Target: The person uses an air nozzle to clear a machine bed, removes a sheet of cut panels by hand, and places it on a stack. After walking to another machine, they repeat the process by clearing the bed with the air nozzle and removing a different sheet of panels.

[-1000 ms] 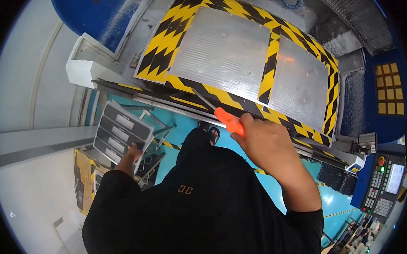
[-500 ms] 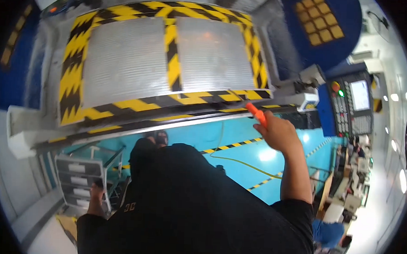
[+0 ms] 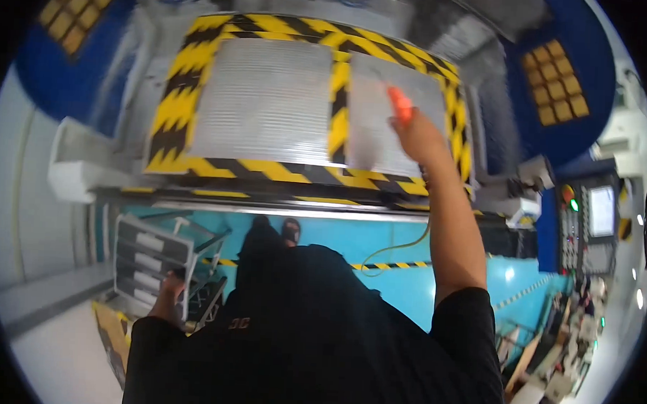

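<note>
Right hand (image 3: 416, 137) fist closed around orange-handled tool (image 3: 400, 104), raised over ribbed grey platform (image 3: 270, 102) with yellow-black border. Tool looks light, stiff; handle likely grippy, best held mid-handle. Left hand (image 3: 172, 286) low, fingers curled on step ladder (image 3: 155, 256) rail.

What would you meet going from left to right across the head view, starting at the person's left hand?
Left hand on the grey step ladder → black shoe → right hand holding an orange-handled tool → control panel with screen.
</note>
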Tool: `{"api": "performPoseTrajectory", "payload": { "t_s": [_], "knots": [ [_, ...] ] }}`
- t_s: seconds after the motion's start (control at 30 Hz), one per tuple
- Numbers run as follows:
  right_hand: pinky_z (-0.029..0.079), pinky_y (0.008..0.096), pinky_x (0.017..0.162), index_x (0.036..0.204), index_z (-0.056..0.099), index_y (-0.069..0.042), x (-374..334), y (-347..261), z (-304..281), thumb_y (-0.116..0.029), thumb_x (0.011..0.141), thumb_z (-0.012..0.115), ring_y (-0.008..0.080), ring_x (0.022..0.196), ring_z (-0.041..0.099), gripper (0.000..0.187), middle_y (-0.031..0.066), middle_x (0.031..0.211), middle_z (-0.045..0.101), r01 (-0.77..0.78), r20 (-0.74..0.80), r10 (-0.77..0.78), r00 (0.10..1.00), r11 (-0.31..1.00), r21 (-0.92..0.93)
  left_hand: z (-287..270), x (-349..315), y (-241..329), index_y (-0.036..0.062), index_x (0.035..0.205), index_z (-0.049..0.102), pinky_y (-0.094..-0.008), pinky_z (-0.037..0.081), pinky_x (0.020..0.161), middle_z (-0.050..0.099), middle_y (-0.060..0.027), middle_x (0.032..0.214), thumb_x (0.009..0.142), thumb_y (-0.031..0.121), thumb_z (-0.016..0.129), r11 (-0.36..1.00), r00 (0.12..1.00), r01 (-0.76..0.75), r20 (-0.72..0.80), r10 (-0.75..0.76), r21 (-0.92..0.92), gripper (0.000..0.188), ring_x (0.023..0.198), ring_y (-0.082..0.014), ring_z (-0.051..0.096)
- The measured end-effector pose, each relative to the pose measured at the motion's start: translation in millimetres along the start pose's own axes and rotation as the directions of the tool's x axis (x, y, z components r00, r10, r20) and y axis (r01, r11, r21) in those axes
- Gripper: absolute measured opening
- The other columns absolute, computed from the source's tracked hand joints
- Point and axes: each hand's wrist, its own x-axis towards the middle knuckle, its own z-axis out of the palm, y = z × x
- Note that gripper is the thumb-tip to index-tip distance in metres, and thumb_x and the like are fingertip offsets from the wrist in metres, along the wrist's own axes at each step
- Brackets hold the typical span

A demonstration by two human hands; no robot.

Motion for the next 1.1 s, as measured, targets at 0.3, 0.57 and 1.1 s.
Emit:
{"api": "performPoseTrajectory", "payload": {
  "t_s": [0.3,0.57,1.1],
  "knots": [
    [0.051,0.0491,0.078,0.111,0.060,-0.003,-11.3,-63.4,27.4,-0.033,0.096,0.051,0.0407,0.096,0.065,0.035,0.0207,0.098,0.068,0.092,0.108,-0.090,0.990,0.996,-0.012,13.8,-54.5,39.5,0.0072,0.151,0.031,-0.0496,0.045,0.098,0.030,-0.0269,0.152,0.079,0.004,0.055,0.881,0.937,0.236,-0.145,-0.318,-0.411,0.076,0.138,-0.0406,0.035],
    [0.036,0.0245,0.059,0.095,0.064,-0.008,-81.6,45.2,-61.4,-0.042,0.100,0.052,0.0068,0.064,0.048,0.036,-0.0013,0.077,0.060,-0.054,0.026,0.048,0.998,0.744,0.666,57.1,-97.8,34.0,0.0036,0.123,0.063,-0.0352,0.046,0.096,0.068,-0.0124,0.117,0.092,0.022,0.053,0.415,0.873,-0.150,-0.318,-0.370,-0.897,0.037,0.115,-0.0234,0.061],
    [0.046,0.0296,0.065,0.120,0.059,-0.005,-157.8,-48.6,-6.7,-0.043,0.096,0.057,0.0123,0.078,0.057,0.045,0.0036,0.092,0.062,0.128,0.178,-0.240,0.954,0.868,0.479,17.9,-99.5,-23.7,0.0084,0.125,0.054,-0.0400,0.050,0.085,0.066,-0.0115,0.110,0.084,0.013,0.058,-0.312,0.866,-0.297,-0.117,-0.487,-0.903,0.041,0.098,-0.0272,0.062]
  ]
}}
